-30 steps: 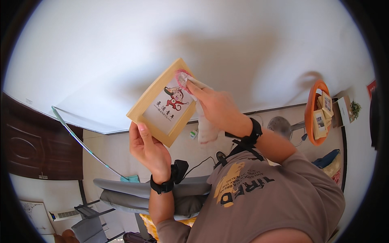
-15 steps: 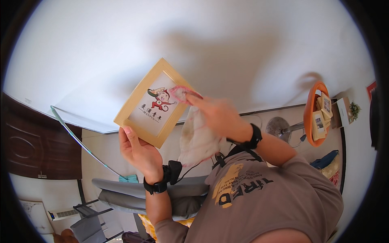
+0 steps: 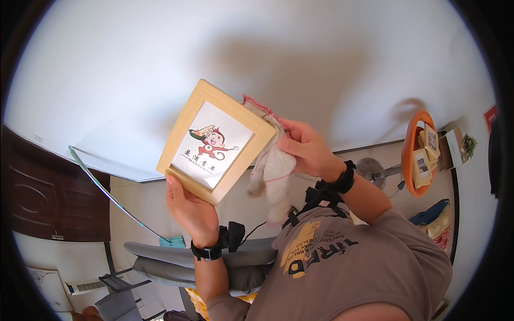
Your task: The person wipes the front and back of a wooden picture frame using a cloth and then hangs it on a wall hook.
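Note:
A light wooden picture frame (image 3: 239, 160), tilted, is held up in front of the white wall; the print inside shows a red cartoon monkey with dark lettering below. My left hand (image 3: 194, 213) grips its lower corner, thumb on the front edge and the other fingers partly hidden behind. Against the frame's right side, my right hand (image 3: 310, 148) clasps a whitish cloth (image 3: 276, 179) with a red stitched edge. Part of the cloth lies behind the frame's upper right edge, and the rest hangs down in folds below the hand.
On the right, an orange round-topped stool (image 3: 408, 160) carries several small frames (image 3: 422, 165), near a potted plant (image 3: 469, 143). A mop (image 3: 115, 199) leans on the wall at left, by a dark brown door (image 3: 53, 192). A grey folding chair (image 3: 115, 302) stands lower left.
My right hand and the cloth have moved off the print's front to the frame's right edge. The frame has turned a little and its front shows more squarely.

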`<act>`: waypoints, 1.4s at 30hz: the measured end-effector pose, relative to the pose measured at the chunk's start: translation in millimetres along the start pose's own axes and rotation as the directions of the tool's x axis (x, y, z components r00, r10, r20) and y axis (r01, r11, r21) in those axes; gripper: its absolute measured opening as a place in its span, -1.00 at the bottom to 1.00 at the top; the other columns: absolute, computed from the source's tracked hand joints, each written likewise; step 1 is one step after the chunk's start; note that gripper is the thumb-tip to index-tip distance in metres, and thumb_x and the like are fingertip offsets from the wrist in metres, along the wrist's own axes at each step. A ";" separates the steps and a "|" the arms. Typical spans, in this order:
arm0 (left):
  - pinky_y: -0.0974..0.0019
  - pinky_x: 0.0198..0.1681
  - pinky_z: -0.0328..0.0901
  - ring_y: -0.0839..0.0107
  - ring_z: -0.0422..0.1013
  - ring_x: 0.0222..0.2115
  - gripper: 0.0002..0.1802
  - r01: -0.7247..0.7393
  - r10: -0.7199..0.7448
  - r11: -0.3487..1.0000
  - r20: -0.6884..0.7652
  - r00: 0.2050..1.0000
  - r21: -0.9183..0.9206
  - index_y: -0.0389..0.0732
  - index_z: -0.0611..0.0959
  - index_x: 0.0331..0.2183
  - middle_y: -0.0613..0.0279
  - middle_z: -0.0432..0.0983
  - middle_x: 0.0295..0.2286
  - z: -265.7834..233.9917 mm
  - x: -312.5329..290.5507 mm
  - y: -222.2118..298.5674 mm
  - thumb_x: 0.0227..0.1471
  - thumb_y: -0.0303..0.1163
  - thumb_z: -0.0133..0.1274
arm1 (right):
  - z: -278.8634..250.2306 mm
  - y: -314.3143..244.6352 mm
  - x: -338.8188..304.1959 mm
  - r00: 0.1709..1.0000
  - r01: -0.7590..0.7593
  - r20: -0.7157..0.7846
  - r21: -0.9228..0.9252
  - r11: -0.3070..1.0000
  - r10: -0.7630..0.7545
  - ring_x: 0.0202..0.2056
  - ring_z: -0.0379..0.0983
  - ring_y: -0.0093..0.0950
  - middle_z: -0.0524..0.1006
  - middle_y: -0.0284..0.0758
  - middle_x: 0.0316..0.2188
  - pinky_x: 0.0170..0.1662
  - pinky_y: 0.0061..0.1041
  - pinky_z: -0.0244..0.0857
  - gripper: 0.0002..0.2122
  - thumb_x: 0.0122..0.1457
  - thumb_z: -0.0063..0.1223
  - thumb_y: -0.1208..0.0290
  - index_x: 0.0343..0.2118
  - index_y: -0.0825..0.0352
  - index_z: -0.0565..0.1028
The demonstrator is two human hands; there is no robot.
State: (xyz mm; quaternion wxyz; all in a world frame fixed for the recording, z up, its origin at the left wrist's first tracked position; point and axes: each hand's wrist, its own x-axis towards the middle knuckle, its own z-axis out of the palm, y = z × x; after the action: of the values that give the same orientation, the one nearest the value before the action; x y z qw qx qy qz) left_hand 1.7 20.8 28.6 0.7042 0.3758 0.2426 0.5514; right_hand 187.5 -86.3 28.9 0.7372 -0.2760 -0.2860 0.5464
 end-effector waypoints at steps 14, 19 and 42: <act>0.01 0.17 -0.17 -0.03 -0.27 0.21 0.23 -0.559 0.314 0.246 0.480 0.819 0.792 -0.34 -0.19 0.18 -0.21 -0.36 0.19 15.7 -9.7 -6.6 -0.34 -0.34 0.31 | 8.1 5.0 -6.5 0.957 0.210 -0.035 -0.597 0.774 -0.287 -0.55 0.24 -0.80 0.43 -0.45 -0.52 -0.53 -0.77 0.17 -0.67 0.16 -0.05 0.42 -0.04 0.46 0.34; -0.04 0.12 -0.13 -0.14 -0.33 0.20 0.47 -0.625 0.147 0.096 0.610 0.779 0.775 -0.32 -0.23 0.18 -0.32 -0.43 0.16 18.1 -10.3 -15.2 -0.62 -0.31 0.45 | 14.2 5.1 -12.6 0.967 0.205 0.019 -0.650 0.732 -0.254 -0.55 0.26 -0.77 0.43 -0.45 -0.53 -0.51 -0.73 0.20 -0.70 0.14 0.00 0.41 -0.10 0.45 0.36; 0.20 -0.01 0.20 0.24 0.29 -0.07 0.08 0.221 -0.315 0.943 0.460 0.830 0.248 -0.36 0.14 0.07 0.04 0.27 -0.06 -15.4 -24.2 -24.0 -0.30 0.19 0.15 | 56.1 -26.8 -4.7 0.947 -0.189 0.258 -0.038 0.981 0.192 -0.29 0.34 -0.68 0.43 -0.35 -0.25 -0.24 -0.67 0.26 -0.64 0.19 -0.09 0.40 0.01 0.45 0.29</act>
State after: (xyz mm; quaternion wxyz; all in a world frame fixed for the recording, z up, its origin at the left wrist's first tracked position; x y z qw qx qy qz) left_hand -2.4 -1.0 -1.5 0.7753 0.5295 0.1549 0.3074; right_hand 163.1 -92.2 86.0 0.6353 -0.2329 -0.3559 0.6446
